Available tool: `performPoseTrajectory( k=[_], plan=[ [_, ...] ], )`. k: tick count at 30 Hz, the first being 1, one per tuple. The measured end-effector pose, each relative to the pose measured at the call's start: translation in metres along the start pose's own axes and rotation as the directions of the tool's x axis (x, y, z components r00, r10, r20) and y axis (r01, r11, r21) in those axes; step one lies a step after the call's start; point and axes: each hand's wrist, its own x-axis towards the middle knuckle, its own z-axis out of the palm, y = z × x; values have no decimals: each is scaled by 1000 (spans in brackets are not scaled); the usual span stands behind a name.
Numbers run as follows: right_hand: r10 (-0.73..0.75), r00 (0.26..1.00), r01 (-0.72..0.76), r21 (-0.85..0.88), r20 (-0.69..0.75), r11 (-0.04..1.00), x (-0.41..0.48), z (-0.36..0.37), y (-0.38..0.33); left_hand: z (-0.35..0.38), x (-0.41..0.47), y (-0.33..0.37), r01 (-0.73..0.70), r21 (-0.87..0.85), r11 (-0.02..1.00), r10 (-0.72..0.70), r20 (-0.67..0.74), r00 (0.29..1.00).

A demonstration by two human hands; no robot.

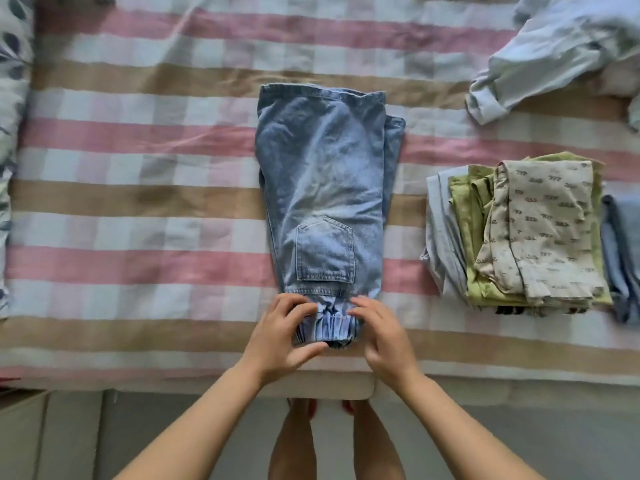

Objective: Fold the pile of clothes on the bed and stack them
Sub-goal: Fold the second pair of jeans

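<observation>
A pair of light blue jeans (325, 174) lies folded lengthwise on the striped bed cover, back pocket up, its gathered waistband at the near edge. My left hand (287, 337) grips the waistband's left part, fingers curled over the top and thumb beneath. My right hand (381, 337) rests on the waistband's right end with curved fingers. To the right stands a stack of folded clothes (540, 230), a patterned beige piece on top of green and pale blue ones. An unfolded pale blue shirt (554, 53) lies crumpled at the far right.
The bed cover (138, 161) has pink, tan and white stripes. A leaf-print pillow (10, 98) lines the left side. Another folded blue garment (623, 251) lies at the right border. My legs stand on a grey floor (173, 427) in front of the bed.
</observation>
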Motion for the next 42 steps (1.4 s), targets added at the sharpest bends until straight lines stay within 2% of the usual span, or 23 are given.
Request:
performPoseTrajectory(
  k=[1, 2, 3, 5, 6, 8, 11, 14, 16, 18, 20, 22, 23, 25, 27, 29, 31, 33, 34, 35, 37, 39, 42],
  plan=[
    [118, 987, -108, 93, -109, 990, 0, 2, -2, 3, 0, 4, 99, -88, 991, -110, -132, 985],
    [265, 943, -225, 198, -203, 954, 0, 4, -5, 6, 1, 8, 226, -207, 952, -271, -227, 935],
    [420, 874, -338, 317, -243, 886, 2, 6, -9, 9, 4, 13, 360, -337, 870, -452, -253, 855],
    [642, 753, -510, 489, -144, 708, 6, 11, -15, 18, 11, 21, 561, -542, 626, -720, -123, 683],
    [689, 721, -563, 518, -72, 644, 7, 15, -16, 23, 14, 25, 608, -603, 516, -779, -36, 626],
    [726, 688, -602, 563, 7, 566, 5, 21, -18, 30, 16, 29, 625, -674, 395, -815, 57, 576],
    [730, 675, -582, 682, 103, 442, -6, 29, -23, 39, 4, 32, 589, -741, 322, -834, 73, 547],
    [732, 670, -595, 680, 125, 428, -19, 38, -24, 44, -10, 32, 591, -759, 273, -829, 126, 545],
    [766, 637, -644, 607, 88, 466, -21, 40, -22, 46, -13, 35, 620, -732, 282, -807, 167, 566],
    [769, 639, -646, 553, 16, 526, -18, 38, -20, 45, -11, 39, 656, -659, 368, -812, 116, 572],
    [719, 679, -567, 519, -146, 640, -10, 29, -22, 36, -4, 44, 633, -534, 560, -791, -120, 600],
    [521, 772, -388, 380, -364, 840, 7, 15, -28, 21, 10, 46, 455, -391, 800, -589, -370, 718],
    [382, 826, -293, 263, -414, 919, 21, 10, -30, 14, 23, 44, 351, -295, 889, -449, -414, 792],
    [136, 911, -137, 26, -388, 990, 57, 5, -29, 6, 57, 36, 209, -102, 973, -231, -351, 907],
    [57, 971, -97, -164, -230, 982, 97, 3, -23, 2, 95, 26, 194, 79, 978, -176, -198, 964],
    [164, 986, -158, -369, -15, 916, 126, 2, -4, 8, 119, 12, 169, 302, 938, -172, -18, 985],
    [307, 949, -233, -502, 69, 833, 137, 4, 21, 18, 126, 0, 91, 439, 894, -185, 176, 967],
    [301, 951, -227, -514, 64, 827, 137, 4, 29, 25, 128, -7, 28, 467, 884, -174, 273, 946],
    [244, 970, -214, -466, 4, 859, 136, 3, 27, 24, 128, -9, -8, 456, 890, -117, 245, 962],
    [182, 979, -205, -389, -97, 898, 140, -1, 25, 18, 132, -10, -44, 430, 902, -27, 159, 987],
    [124, 941, -205, -237, -314, 950, 158, -9, 25, 2, 147, -13, -59, 304, 951, 87, -78, 993],
    [180, 886, -246, -103, -428, 964, 189, -25, 25, -17, 172, -20, 8, 112, 994, 27, -306, 952],
    [316, 822, -334, 47, -473, 941, 237, -45, 29, -44, 216, -35, 88, -33, 996, -93, -478, 873]
  ],
)
